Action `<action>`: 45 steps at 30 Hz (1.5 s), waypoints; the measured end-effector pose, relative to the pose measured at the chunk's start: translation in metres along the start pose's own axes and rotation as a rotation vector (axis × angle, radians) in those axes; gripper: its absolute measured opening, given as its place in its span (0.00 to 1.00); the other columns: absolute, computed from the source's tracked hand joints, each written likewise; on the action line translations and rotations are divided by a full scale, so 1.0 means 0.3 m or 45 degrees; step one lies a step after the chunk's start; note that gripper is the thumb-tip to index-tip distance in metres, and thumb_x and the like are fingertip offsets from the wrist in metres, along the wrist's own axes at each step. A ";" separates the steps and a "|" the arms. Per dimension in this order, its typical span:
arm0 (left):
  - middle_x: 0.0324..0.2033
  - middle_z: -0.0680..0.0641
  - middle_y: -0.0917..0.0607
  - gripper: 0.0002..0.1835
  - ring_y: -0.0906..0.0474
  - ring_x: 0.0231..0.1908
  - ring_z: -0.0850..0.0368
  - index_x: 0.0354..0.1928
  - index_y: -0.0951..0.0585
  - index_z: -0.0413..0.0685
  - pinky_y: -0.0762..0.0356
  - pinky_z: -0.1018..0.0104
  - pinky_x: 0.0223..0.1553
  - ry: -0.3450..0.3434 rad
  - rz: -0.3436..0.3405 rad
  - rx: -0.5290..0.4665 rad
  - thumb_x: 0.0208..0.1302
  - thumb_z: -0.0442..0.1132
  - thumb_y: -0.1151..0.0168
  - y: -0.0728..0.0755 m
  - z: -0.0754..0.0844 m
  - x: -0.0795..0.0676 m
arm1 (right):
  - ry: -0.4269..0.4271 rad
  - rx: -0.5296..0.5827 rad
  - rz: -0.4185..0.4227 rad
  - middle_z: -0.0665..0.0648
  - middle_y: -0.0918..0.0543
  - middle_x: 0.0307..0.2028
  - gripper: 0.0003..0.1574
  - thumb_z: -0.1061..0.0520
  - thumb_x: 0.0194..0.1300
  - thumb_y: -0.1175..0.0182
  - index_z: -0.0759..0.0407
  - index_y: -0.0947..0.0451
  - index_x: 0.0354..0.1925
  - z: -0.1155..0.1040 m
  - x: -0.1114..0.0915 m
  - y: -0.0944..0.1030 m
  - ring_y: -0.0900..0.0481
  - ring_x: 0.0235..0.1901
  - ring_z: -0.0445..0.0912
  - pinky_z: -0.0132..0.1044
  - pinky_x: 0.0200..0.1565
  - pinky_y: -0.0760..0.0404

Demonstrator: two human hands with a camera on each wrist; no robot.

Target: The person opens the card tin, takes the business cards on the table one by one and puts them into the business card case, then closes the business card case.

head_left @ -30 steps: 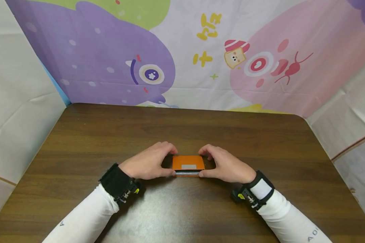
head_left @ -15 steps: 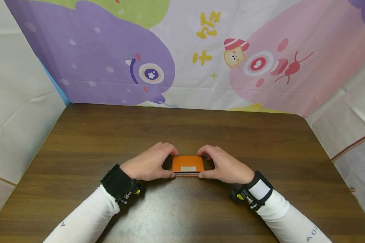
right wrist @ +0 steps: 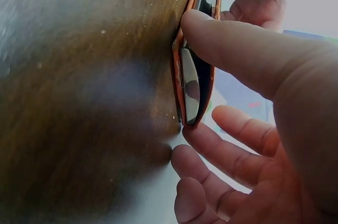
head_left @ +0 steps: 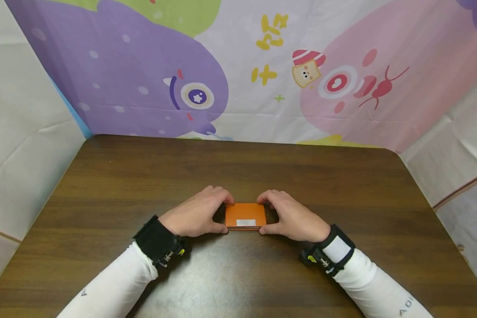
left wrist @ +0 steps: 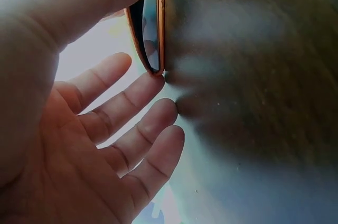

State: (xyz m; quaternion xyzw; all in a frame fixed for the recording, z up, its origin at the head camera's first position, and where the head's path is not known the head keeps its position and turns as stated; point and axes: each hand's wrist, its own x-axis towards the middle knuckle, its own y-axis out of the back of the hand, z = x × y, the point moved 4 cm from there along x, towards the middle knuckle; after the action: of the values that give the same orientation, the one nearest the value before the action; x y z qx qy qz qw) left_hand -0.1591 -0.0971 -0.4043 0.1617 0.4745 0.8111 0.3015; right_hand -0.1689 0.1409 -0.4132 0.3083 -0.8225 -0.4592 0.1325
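A small orange folding mirror [head_left: 242, 214] lies on the wooden table in front of me, its cover folded down and a pale label near the front edge. At its left end my left hand [head_left: 198, 212] holds it between a thumb at the front corner and a finger at the back corner. My right hand [head_left: 296, 215] grips the opposite end the same way. Seen end-on in the right wrist view, the mirror [right wrist: 190, 84] has a shiny, reflecting panel between orange covers with dark lining. A narrow gap shows at its side in the left wrist view too.
The brown wooden table [head_left: 238, 172] spreads around both hands. Behind it hangs a cartoon-printed cloth [head_left: 246, 106], and pale cloth panels [head_left: 28, 132] flank the sides. Both wrists wear black straps [head_left: 156, 238] with small devices.
The orange cover has come down at the front, narrowing the gap where the shiny strip showed. My right hand has shifted slightly left; my left hand has barely moved.
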 end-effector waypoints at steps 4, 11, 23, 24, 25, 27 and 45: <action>0.54 0.50 0.18 0.32 0.26 0.54 0.52 0.59 0.20 0.47 0.24 0.56 0.61 -0.002 -0.001 0.005 0.57 0.47 0.15 -0.007 -0.004 0.003 | 0.002 -0.008 -0.001 0.53 0.20 0.57 0.42 0.48 0.57 0.16 0.57 0.24 0.64 -0.004 0.001 0.000 0.25 0.53 0.48 0.47 0.59 0.22; 0.54 0.50 0.18 0.31 0.26 0.53 0.52 0.59 0.21 0.47 0.24 0.55 0.60 -0.015 0.012 0.012 0.57 0.46 0.16 -0.009 -0.004 0.006 | 0.002 -0.006 -0.002 0.54 0.20 0.57 0.42 0.50 0.57 0.16 0.58 0.25 0.64 -0.007 0.003 0.002 0.24 0.53 0.48 0.47 0.60 0.21; 0.54 0.50 0.19 0.30 0.25 0.53 0.52 0.59 0.21 0.46 0.24 0.56 0.60 -0.023 0.031 0.013 0.58 0.45 0.16 -0.011 -0.001 0.015 | -0.002 -0.004 0.019 0.54 0.21 0.57 0.41 0.51 0.57 0.16 0.57 0.25 0.63 0.011 0.007 0.001 0.25 0.52 0.48 0.46 0.57 0.21; 0.53 0.50 0.19 0.30 0.25 0.53 0.52 0.59 0.21 0.46 0.23 0.56 0.60 -0.024 0.034 0.010 0.58 0.45 0.16 -0.010 -0.001 0.016 | -0.003 -0.003 0.020 0.54 0.21 0.57 0.41 0.51 0.57 0.16 0.57 0.25 0.63 0.012 0.007 0.001 0.25 0.52 0.48 0.46 0.57 0.21; 0.53 0.50 0.19 0.30 0.25 0.53 0.52 0.59 0.21 0.46 0.24 0.56 0.60 -0.024 0.037 0.007 0.58 0.45 0.16 -0.010 0.000 0.017 | -0.003 -0.002 0.022 0.54 0.21 0.57 0.41 0.51 0.57 0.16 0.57 0.25 0.63 0.013 0.008 0.002 0.24 0.52 0.48 0.46 0.57 0.21; 0.53 0.49 0.19 0.30 0.25 0.53 0.52 0.58 0.21 0.46 0.24 0.56 0.61 -0.023 0.043 0.000 0.58 0.44 0.16 -0.010 0.000 0.020 | -0.005 0.000 0.024 0.54 0.21 0.57 0.41 0.51 0.57 0.16 0.57 0.25 0.63 0.016 0.009 0.003 0.24 0.51 0.48 0.46 0.57 0.21; 0.55 0.48 0.19 0.30 0.25 0.55 0.50 0.59 0.21 0.44 0.25 0.54 0.62 -0.009 0.060 -0.010 0.60 0.44 0.17 -0.010 -0.015 0.044 | -0.026 0.008 0.059 0.54 0.21 0.56 0.40 0.51 0.57 0.16 0.56 0.25 0.62 0.044 0.022 0.010 0.25 0.50 0.49 0.46 0.55 0.21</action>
State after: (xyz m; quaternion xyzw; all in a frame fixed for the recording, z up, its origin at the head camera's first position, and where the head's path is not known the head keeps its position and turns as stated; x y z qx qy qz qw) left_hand -0.1707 -0.0906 -0.4095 0.1745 0.4663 0.8192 0.2847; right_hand -0.1816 0.1468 -0.4183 0.2850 -0.8322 -0.4565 0.1337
